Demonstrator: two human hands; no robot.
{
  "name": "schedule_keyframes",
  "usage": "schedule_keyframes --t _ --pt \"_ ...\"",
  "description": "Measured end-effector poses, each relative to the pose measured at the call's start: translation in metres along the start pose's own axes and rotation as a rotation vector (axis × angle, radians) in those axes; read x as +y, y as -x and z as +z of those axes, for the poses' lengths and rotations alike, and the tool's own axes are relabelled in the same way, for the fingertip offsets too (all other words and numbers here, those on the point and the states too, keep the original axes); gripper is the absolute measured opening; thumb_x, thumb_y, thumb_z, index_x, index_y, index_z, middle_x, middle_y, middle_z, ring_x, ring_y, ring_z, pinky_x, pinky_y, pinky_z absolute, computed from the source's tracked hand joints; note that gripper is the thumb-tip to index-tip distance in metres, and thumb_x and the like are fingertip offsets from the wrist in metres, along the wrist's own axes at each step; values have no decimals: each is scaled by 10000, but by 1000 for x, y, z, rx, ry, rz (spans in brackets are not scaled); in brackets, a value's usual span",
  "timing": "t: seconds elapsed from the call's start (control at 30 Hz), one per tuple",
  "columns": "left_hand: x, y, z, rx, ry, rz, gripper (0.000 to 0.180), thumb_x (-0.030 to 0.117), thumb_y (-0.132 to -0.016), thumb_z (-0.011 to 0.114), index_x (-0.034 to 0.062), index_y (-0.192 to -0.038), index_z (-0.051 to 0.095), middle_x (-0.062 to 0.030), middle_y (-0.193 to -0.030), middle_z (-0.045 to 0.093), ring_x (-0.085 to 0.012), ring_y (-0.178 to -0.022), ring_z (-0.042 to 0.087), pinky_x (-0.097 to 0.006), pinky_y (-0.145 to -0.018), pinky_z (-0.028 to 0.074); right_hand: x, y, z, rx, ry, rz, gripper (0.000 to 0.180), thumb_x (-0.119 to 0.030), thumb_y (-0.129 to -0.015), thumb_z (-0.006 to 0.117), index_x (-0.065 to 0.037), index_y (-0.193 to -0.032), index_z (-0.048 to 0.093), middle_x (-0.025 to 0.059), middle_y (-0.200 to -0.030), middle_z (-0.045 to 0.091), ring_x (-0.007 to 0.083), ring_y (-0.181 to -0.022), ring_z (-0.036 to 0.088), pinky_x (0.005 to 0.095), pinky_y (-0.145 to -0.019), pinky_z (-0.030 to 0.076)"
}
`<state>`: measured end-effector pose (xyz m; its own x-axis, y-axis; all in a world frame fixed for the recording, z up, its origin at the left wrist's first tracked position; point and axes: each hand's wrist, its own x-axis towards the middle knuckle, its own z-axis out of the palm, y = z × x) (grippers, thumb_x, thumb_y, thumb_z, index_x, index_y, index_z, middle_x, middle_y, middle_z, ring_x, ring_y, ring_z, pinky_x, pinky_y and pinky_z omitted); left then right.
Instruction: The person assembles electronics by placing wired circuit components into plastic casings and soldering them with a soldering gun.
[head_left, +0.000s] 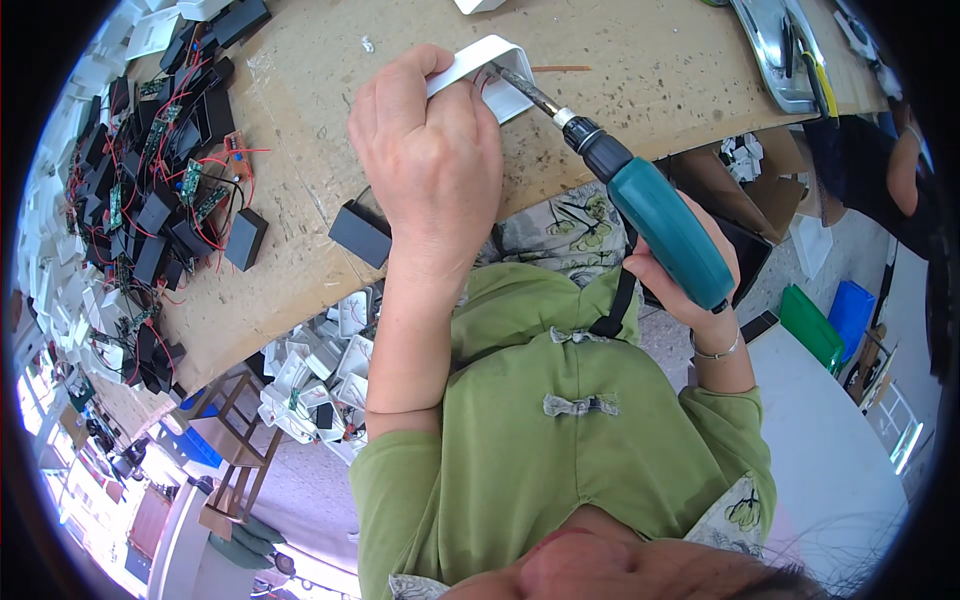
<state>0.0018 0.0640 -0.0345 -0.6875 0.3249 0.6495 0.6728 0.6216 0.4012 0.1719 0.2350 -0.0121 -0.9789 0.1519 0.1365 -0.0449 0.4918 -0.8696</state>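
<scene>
My left hand (430, 150) is closed around a white plastic housing (470, 62) at the far side of the workbench. In my right hand (667, 287) is a teal power screwdriver (668, 222) with a black collar. Its metal bit slants up and left, and the tip reaches inside the housing. Red wire shows faintly in there; what the tip touches is too small to tell. Below my left wrist, by the bench edge, lies a black box (362, 234) with a dark cable.
Black boxes, green circuit boards (190, 182) and red wires are heaped at the left beside many white housings (50, 240). More white housings (300, 370) sit below the bench edge. At the upper right are a metal tray (765, 50) and yellow-handled pliers (825, 92). Another person's arm (903, 175) shows at far right.
</scene>
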Motion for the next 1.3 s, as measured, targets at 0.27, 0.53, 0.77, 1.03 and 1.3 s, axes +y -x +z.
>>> schedule_keyframes --t 0.27,0.53,0.77,1.03,1.3 --pt "-3 0 -3 -8 5 -24 47 -15 -664 649 -13 -701 620 -94 -968 581 -275 -868 539 -384 -767 424 -4 7 -8 -78 56 -60 618 -43 -730 773 120 -1233 455 87 -854 622 139 -699 577 248 -649 480" --pt "-5 -7 -11 -87 157 -230 70 23 -723 639 -17 -765 679 -121 -927 594 -280 -852 561 -363 -758 454 -4 24 -8 14 -408 253 543 -166 -728 800 64 -1152 551 84 -868 645 146 -772 618 261 -677 504" --pt "-2 -9 -15 -99 199 -284 74 39 -740 654 -22 -772 679 -115 -927 595 -244 -840 577 -339 -729 468 -4 22 -9 -36 -455 249 670 -309 -748 781 39 -1255 513 43 -904 592 122 -759 542 252 -677 424" --pt "-14 -3 -56 25 451 -526 98 23 -765 668 -29 -847 683 -92 -980 604 -173 -871 584 -277 -742 473 -9 10 5 91 -533 182 650 -308 -753 772 64 -1224 523 49 -827 598 132 -712 550 245 -631 426" --pt "-100 56 -162 576 1216 -671 330 103 -885 508 -98 -1147 509 -227 -1061 607 -311 -881 633 -442 -774 536 9 16 6 147 -544 5 618 -224 -792 726 74 -1252 442 125 -1010 590 145 -727 554 273 -635 444"
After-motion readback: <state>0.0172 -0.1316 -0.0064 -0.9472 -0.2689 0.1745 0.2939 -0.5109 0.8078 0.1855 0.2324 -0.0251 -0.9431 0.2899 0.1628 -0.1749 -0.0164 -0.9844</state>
